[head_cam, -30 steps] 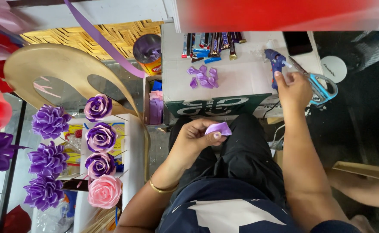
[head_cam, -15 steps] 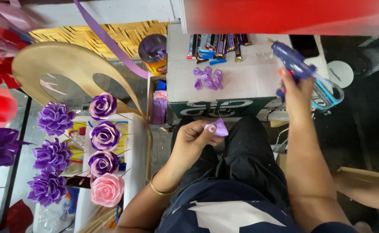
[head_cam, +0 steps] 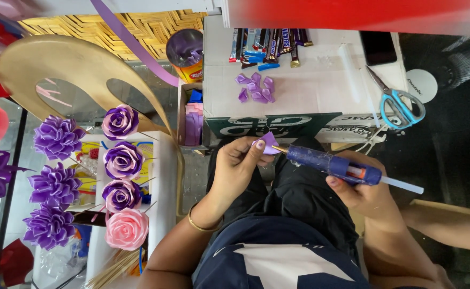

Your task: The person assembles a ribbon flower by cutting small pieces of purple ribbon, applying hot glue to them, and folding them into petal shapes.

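Over the lap, the left hand (head_cam: 237, 166) pinches a folded purple ribbon petal (head_cam: 267, 143). The right hand (head_cam: 364, 194) grips a blue glue gun (head_cam: 332, 165), nozzle touching the petal, near the white worktop (head_cam: 310, 88).

White cardboard box (head_cam: 310, 91) as table, woven bamboo mat (head_cam: 138, 27) behind, dark floor (head_cam: 449, 134) at right.

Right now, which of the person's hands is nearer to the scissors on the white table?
Right. The right hand holds the blue glue gun just below and left of the scissors. The left hand, pinching a purple ribbon piece, is much farther left.
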